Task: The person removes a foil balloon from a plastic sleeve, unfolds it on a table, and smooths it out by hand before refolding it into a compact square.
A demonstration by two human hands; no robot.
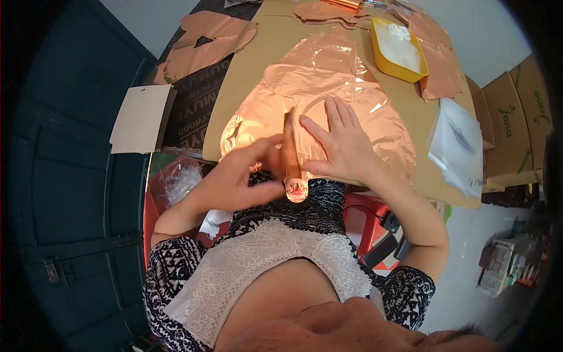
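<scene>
A large rose-gold foil balloon (316,76) lies flat and shiny in front of me. Along its near part runs a narrow copper-coloured folded strip (291,146), ending in a clear, shiny rounded tip (297,190) with a red spot inside, over the table's near edge. My left hand (252,173) curls at the strip's left side, its thumb by the tip; some fingertips are hidden behind the strip. My right hand (340,141) rests flat on the foil just right of the strip, fingers spread.
Brown cardboard (246,82) covers the table. A yellow tub (400,50) with white contents stands far right, near more flat foil pieces (431,53). Clear plastic bags (456,144) lie at the right edge. Another foil piece (214,35) is at the far left. Cartons (510,123) stand right.
</scene>
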